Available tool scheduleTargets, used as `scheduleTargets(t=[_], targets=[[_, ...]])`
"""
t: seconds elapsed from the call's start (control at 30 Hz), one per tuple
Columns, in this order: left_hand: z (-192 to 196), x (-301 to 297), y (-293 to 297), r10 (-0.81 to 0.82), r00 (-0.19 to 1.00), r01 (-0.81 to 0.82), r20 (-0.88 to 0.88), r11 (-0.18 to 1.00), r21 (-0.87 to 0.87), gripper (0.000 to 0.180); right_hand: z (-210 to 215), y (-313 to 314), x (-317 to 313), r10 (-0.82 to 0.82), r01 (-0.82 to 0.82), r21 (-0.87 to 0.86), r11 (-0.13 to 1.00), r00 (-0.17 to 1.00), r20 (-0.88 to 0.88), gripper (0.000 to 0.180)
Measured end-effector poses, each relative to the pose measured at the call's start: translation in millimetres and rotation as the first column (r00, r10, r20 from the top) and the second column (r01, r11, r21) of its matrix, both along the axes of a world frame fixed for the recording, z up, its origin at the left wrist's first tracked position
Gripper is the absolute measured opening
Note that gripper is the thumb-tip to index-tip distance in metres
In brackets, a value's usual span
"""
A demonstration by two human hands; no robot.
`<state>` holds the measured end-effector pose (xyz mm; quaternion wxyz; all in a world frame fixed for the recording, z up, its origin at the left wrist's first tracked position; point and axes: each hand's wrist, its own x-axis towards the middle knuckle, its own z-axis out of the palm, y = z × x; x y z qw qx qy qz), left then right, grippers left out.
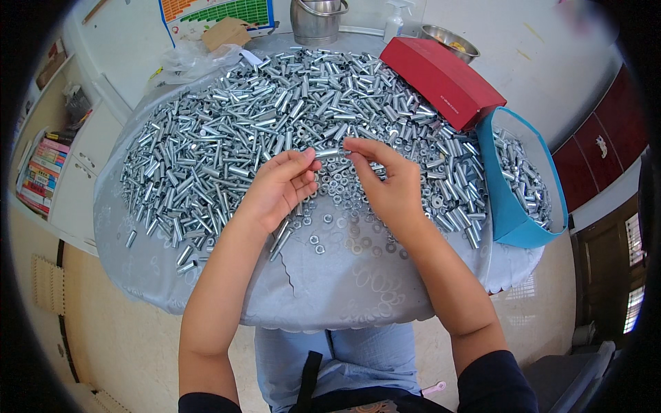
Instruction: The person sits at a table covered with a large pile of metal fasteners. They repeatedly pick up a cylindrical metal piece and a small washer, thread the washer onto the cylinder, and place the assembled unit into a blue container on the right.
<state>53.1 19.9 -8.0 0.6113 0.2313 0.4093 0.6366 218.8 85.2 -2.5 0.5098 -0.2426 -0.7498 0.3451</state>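
Note:
Over the pile, my left hand (282, 182) pinches a shiny metal sleeve anchor (327, 153) between thumb and fingers, its length pointing right. My right hand (389, 172) has its thumb and forefinger closed at the anchor's right end. Whatever small piece sits between those right fingertips is hidden. Beneath both hands lie loose hex nuts (339, 187) and flat washers (358, 241). A large heap of silvery metal sleeves and bolts (234, 134) spreads behind and on either side. Close to my left wrist, a few long bolts (280, 241) rest on the cloth.
A grey patterned tablecloth (310, 296) covers the round table. On the right stand a red box (447, 79) and a blue bin (527, 230) full of metal parts. A metal pail (317, 24), a spray bottle (394, 22), a bowl (447, 41) and plastic bags (196, 63) line the back.

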Motion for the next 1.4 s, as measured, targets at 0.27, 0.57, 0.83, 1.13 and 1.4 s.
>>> scheduleTargets(t=[0.27,0.57,0.83,1.13,1.4], targets=[[0.0,-0.7,-0.6,-0.037,0.999,0.037,0.012,0.999,0.01,0.012,-0.2,0.8,-0.5,0.044,-0.046,-0.039,0.998,0.998,-0.04,0.018],[0.2,-0.6,-0.7,-0.046,0.999,0.047,-0.017,0.999,0.008,0.013,-1.2,1.1,-1.5,0.104,-0.111,-0.077,0.991,0.991,-0.086,0.018],[1.4,0.2,-1.2,-0.073,0.997,0.074,-0.032,0.997,0.032,0.012,1.4,2.0,-1.2,0.154,-0.198,-0.221,0.955,0.968,-0.199,0.026],[0.0,-7.5,-1.9,0.032,0.989,-0.052,0.145,0.99,0.133,0.013,5.9,1.3,8.6,0.31,-0.311,-0.047,0.949,0.9,0.305,0.022],[0.1,-6.7,-0.2,0.046,0.979,-0.071,0.201,0.991,0.116,0.012,-5.3,-6.6,10.0,0.359,-0.53,0.097,0.842,0.686,0.633,0.023]])
